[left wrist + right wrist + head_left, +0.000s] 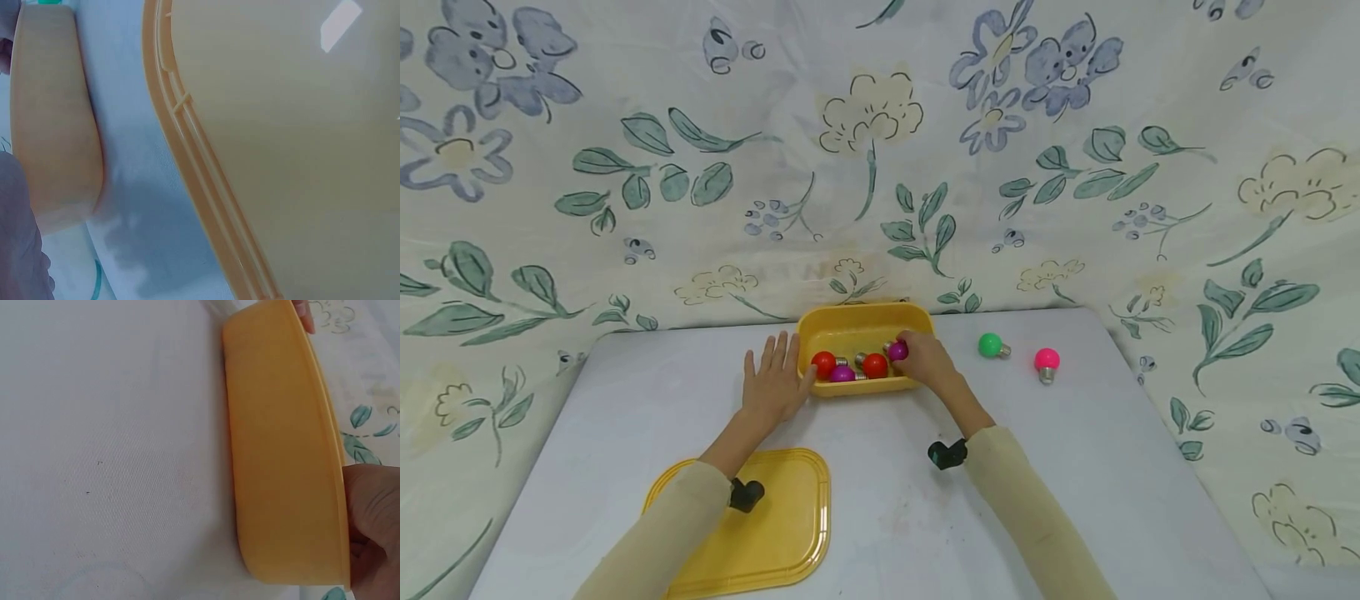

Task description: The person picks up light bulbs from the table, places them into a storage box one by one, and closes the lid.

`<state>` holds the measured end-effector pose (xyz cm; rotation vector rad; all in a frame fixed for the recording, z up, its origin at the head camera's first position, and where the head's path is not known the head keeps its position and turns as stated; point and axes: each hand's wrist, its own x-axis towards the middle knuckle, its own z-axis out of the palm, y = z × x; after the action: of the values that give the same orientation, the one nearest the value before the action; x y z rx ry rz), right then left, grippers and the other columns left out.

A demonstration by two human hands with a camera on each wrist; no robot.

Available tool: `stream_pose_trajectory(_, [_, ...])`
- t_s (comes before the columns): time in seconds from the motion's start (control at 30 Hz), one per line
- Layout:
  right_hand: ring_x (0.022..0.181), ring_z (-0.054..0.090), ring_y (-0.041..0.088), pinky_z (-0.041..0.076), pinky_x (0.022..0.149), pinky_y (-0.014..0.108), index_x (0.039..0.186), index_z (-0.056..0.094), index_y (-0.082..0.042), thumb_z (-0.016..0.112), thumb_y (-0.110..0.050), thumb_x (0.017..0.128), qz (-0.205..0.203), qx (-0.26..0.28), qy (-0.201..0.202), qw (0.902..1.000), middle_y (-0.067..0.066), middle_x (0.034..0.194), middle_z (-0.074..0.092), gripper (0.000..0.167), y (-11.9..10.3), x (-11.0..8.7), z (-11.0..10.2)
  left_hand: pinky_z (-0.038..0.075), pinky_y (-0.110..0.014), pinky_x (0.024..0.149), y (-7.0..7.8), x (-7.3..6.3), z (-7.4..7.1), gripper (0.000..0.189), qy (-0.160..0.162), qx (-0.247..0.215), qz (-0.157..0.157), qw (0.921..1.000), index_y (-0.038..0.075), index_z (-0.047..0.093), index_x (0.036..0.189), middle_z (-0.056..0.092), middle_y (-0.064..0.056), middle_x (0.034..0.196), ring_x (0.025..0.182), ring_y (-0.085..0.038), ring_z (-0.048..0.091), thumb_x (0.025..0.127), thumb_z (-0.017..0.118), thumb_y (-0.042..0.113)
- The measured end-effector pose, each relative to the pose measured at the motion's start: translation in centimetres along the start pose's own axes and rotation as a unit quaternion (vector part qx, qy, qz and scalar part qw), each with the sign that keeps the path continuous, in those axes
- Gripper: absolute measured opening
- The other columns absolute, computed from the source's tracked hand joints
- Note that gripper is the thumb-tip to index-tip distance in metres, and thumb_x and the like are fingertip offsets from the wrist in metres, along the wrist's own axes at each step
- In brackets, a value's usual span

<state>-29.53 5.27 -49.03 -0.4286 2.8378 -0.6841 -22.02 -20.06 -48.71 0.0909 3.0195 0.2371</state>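
While the right hand (931, 363) pinches a purple bulb (898, 351) at the right end of the yellow box (861, 317), the left hand (773, 385) lies at the other end with its fingers straight and spread. The two hands are apart, with the box between them. I cannot tell if the pinched bulb touches the bottom. Near it in the box lie two red bulbs (823, 365) (875, 365) and one more purple bulb (842, 374). Right of the box, a green bulb (990, 345) and a pink bulb (1047, 359) lie on the white table (910, 508). A yellow tray (782, 517) sits partly under the left sleeve (666, 533). Behind the table is a flowery cloth (820, 192).
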Motion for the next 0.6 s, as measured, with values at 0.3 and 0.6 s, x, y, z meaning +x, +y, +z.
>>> stream_pose_trajectory(0.3, [0.102,0.064,0.025,0.054,0.092,0.033,0.13,0.061,-0.001,0.076,-0.018,0.091,-0.002,0.004,-0.004,1.0,0.013,0.119,0.067,0.045,0.09,-0.05,-0.11,0.0,-0.063,0.116,-0.04,0.05,0.01,0.074,0.004,0.002,0.003,1.0,-0.004,0.01,0.158,0.009,-0.026,0.162,0.149,-0.043,0.004,0.105,0.034,0.043])
stream_pose_trajectory(0.6, [0.103,0.063,0.027,0.055,0.09,0.034,0.132,0.061,0.0,0.076,-0.018,0.091,-0.013,0.054,0.017,0.9983,0.015,0.122,0.066,0.047,0.5,-0.43,-0.53,-0.001,-0.064,0.116,-0.15,0.15,0.24,0.075,0.006,-0.001,0.003,1.0,-0.003,0.009,0.158,0.008,-0.026,0.162,0.149,-0.043,0.004,0.105,0.035,0.044])
